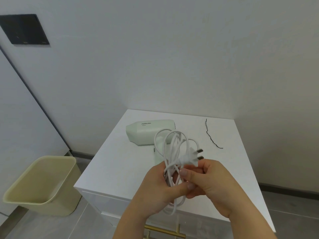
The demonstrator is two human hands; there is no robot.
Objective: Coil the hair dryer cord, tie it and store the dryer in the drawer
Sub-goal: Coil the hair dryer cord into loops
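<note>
- Hair dryer (150, 131), pale green, lying on its side on the white counter (112, 161), centre of the frame; long axis of the body running left to right, tapered nozzle end to the left, dark rear grille to the right; handle dropping toward the bottom of the frame, mostly hidden behind the cord.
- White cord (173, 144) gathered into several long loops just below the dryer; long axis of the loops top to bottom of the frame, upper ends over the dryer body, lower ends hanging below both hands.
- Plug (189, 158) at the right side of the bundle; two prongs pointing right and slightly up.
- Left grip (155, 190), lower centre, clamped round the middle of the cord loops; thumb across the front.
- Right grip (212, 183), just right of it and touching it, pinching the cord right below the plug.
- Thin black tie (211, 135) lying loose and wavy on the counter, right of the dryer and apart from it.
- Beige bin (39, 183) on the floor, lower left; gold drawer handle (165, 231) at the bottom edge; black wall panel (25, 29), upper left.
</note>
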